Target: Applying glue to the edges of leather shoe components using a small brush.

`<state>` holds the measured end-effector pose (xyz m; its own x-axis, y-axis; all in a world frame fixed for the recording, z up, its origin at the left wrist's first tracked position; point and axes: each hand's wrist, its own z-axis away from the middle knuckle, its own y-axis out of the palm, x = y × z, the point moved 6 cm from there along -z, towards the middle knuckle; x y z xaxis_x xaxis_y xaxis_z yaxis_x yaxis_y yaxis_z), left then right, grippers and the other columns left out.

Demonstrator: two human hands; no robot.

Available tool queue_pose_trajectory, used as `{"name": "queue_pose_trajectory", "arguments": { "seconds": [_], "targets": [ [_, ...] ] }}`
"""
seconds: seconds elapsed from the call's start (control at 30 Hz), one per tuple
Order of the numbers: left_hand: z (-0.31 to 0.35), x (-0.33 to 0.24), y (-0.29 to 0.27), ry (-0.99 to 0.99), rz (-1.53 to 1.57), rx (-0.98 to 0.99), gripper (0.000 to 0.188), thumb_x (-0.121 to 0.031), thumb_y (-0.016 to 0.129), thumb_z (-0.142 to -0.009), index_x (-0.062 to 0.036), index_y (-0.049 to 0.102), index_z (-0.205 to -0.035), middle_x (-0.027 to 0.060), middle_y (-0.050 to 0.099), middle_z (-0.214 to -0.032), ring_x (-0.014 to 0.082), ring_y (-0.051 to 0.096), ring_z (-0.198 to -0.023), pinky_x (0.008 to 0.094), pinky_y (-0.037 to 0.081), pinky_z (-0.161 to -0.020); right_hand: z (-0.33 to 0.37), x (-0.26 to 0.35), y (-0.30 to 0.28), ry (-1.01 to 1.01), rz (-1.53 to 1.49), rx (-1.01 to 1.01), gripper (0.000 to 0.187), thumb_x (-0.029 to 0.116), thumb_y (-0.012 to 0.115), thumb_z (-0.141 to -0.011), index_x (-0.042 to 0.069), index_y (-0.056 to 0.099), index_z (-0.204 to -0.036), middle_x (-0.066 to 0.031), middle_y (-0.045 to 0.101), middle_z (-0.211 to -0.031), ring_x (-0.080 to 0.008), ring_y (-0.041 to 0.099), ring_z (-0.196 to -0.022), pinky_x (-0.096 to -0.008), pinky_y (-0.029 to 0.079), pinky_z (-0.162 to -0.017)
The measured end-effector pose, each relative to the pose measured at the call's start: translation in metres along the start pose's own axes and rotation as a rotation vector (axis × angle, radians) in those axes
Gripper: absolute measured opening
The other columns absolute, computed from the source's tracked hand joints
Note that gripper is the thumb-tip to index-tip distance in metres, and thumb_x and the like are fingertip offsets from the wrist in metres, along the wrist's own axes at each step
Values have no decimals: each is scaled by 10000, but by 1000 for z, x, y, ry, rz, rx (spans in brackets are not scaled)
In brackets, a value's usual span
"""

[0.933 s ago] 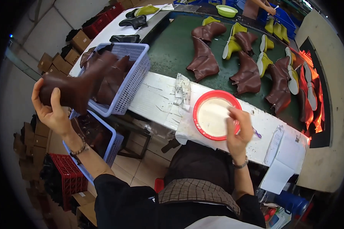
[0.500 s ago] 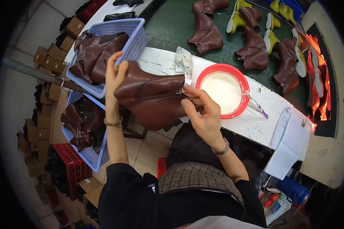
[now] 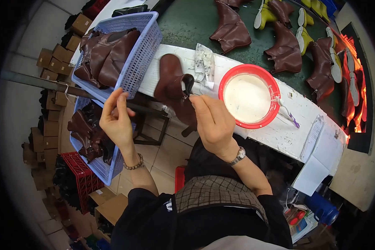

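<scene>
A brown leather ankle boot (image 3: pixel 167 81), blurred by motion, hangs at the near edge of the white worktop. My right hand (image 3: pixel 216 125) pinches its shaft opening by the zip pull, so the toe points away from me. Off to the left, my left hand (image 3: pixel 120 121) is apart from the boot, its fingers loosely bent with nothing seen between them. Just beyond that hand stands a blue plastic basket (image 3: pixel 143 54) holding several brown boots (image 3: pixel 108 58). Right of the boot is a red bowl (image 3: pixel 278 89) of creamy white liquid.
A brush (image 3: pixel 289 114) with a purple handle tip leans on the bowl's rim. Brown and yellow-green boots lie on the green conveyor belt (image 3: pixel 179 29), near a glowing orange opening (image 3: pixel 364 100). A second blue basket (image 3: pixel 108 173) and a red crate (image 3: pixel 77 175) stand lower left.
My left hand has let go of the boot and moved down. The boot has swung from lying sideways between both hands to hanging from my right hand, toe turned away from me.
</scene>
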<state>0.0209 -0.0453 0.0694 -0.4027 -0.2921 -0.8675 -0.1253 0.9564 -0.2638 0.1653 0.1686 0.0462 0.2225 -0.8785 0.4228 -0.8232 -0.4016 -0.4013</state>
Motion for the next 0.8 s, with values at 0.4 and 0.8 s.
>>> {"name": "queue_pose_trajectory", "arguments": {
  "seconds": [0.4, 0.8],
  "targets": [
    [15, 19, 76, -16, -168, 300, 168, -89, 733, -898, 24, 776, -1014, 99, 720, -820, 126, 665, -646, 273, 499, -584, 5, -29, 50, 716, -673, 258, 542, 338, 863, -829, 52, 611, -1214, -52, 641, -1067, -174, 595, -834, -308, 512, -714],
    [-20, 20, 91, 77, -295, 469, 210, -147, 726, -841, 59, 749, -877, 147, 701, -719, 188, 665, -623, 307, 496, -619, -13, -63, 81, 619, -629, 273, 195, 136, 685, -904, -8, 713, -1032, -169, 699, -960, -288, 696, -848, -384, 540, -751]
  ]
}}
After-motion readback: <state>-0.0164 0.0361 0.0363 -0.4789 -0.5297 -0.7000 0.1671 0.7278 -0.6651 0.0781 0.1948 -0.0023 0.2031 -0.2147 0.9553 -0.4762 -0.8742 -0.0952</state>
